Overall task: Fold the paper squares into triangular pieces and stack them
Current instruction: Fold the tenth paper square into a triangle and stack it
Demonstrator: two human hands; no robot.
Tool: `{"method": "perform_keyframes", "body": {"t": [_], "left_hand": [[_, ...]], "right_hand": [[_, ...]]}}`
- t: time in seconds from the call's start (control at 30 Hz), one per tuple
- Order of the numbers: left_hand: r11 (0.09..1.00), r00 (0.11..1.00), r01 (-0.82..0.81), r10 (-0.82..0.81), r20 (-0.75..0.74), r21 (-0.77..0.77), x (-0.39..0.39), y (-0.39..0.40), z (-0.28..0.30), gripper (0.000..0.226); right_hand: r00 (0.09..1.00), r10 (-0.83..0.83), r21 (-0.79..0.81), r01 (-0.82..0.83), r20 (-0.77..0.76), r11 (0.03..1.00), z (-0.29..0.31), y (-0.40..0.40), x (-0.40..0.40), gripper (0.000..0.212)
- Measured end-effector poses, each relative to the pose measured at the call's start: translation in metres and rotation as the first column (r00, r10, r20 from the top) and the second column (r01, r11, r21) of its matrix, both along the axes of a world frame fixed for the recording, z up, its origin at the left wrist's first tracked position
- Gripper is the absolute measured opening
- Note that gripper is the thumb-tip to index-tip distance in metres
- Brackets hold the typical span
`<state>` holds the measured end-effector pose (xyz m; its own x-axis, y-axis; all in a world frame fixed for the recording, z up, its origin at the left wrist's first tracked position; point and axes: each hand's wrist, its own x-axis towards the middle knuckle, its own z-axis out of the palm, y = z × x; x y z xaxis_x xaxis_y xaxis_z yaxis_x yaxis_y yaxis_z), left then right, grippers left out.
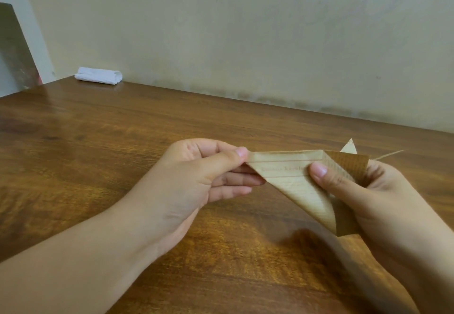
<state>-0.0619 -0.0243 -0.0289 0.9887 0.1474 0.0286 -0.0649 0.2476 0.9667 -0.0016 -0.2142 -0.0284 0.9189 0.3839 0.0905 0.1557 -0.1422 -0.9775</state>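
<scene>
A beige lined paper piece [292, 178], folded into a triangle, hangs in the air above the wooden table [103, 146]. My left hand [196, 181] pinches its left corner between thumb and fingers. My right hand [383, 198] grips its right side, thumb pressed on the front face. A darker brown patterned flap [351, 166] of paper shows behind the right thumb. More paper points [350, 147] stick out behind my right hand, partly hidden; whether they lie on the table or are held I cannot tell.
A folded white cloth or tissue [98, 75] lies at the far left corner of the table against the beige wall [245, 31]. The table's back edge runs along the wall. Bare wood surrounds my hands.
</scene>
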Motion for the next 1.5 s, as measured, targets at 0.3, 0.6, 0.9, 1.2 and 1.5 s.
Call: {"method": "perform_keyframes", "body": {"t": [0.3, 0.6, 0.9, 1.2, 1.5], "left_hand": [[0.982, 0.985, -0.072, 0.042, 0.169, 0.176, 0.003, -0.005, -0.004, 0.02], [0.976, 0.973, -0.093, 0.047, 0.228, 0.195, 0.004, -0.011, -0.006, 0.024], [0.962, 0.98, -0.068, 0.014, 0.2, 0.266, 0.006, -0.005, -0.009, 0.023], [0.957, 0.976, -0.068, 0.005, 0.219, 0.282, 0.005, -0.004, -0.008, 0.023], [0.951, 0.976, -0.09, 0.025, 0.218, 0.295, 0.005, -0.006, -0.008, 0.024]], "right_hand": [[0.998, 0.022, -0.016, -0.023, -0.051, 1.0, 0.004, 0.003, -0.007, 0.03], [1.0, 0.013, -0.059, -0.013, -0.004, 0.998, 0.005, 0.001, -0.003, 0.037], [0.998, -0.005, -0.061, 0.009, 0.063, 0.998, 0.003, 0.001, -0.002, 0.04], [0.999, -0.007, -0.012, 0.007, 0.043, 1.0, 0.002, 0.001, -0.001, 0.037], [0.999, 0.022, -0.002, -0.022, 0.024, 1.0, 0.003, 0.0, -0.002, 0.035]]}}
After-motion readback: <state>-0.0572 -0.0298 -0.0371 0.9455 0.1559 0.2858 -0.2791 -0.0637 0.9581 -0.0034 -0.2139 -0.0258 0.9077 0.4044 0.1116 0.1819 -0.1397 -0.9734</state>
